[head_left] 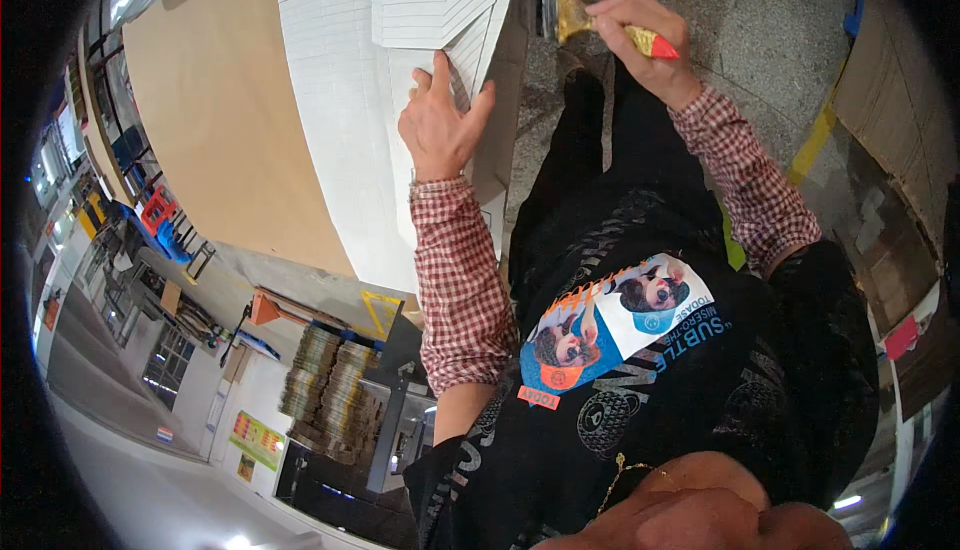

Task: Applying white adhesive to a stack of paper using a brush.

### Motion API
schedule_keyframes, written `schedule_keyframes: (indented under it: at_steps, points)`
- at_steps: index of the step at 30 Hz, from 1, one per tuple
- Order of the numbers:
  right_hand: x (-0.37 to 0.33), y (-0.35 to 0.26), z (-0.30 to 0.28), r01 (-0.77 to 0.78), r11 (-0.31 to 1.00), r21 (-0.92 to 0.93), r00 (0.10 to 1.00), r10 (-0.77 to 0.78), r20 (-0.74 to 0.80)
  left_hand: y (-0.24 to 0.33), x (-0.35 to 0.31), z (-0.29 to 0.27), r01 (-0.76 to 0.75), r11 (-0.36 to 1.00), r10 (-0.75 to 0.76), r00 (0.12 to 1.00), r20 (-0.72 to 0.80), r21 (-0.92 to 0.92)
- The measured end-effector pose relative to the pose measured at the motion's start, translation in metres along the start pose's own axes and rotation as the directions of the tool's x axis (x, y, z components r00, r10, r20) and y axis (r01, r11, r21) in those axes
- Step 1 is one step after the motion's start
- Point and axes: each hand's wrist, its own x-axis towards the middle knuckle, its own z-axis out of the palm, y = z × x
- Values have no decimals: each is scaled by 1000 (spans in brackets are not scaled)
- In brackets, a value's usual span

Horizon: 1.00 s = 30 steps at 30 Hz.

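Head view, left hand (440, 120) on white sheets (340, 70), right hand (650, 45) gripping brush (600, 25)

The scene was lit brightly and evenly by white indoor light, and small lamps (846, 501) shone as hot spots near the lower rim. The white stack of sheets (340, 70) was almost overexposed. Shadows were soft and weak. The fisheye lens bent straight edges strongly toward the rim, and a black border closed the corners. The far hall at the left looked small and slightly blurred.
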Motion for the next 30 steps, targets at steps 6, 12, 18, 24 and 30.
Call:
schedule_keyframes:
  at_steps: [6, 12, 18, 24, 30]
  points:
    - [-18, -19, -9, -45, 992, 115, 998, 49, -32, -13, -3, 13, -30, 993, 41, 994, -98, 110]
    - [-20, 23, -3, -166, 981, 99, 978, 177, -108, -23, -5, 0, 5, 998, -2, 999, -48, 69]
    - [-36, 73, 66, -307, 932, 191, 943, 325, -69, -49, -16, -6, 1, 999, 0, 1000, 20, -32]
    - [-20, 84, 112, -499, 784, 370, 847, 532, 17, -51, -24, -12, 18, 995, -12, 998, 63, -97]
    - [-2, 89, 145, -551, 677, 487, 785, 620, 27, -54, -34, -12, 21, 996, -16, 998, 60, -91]
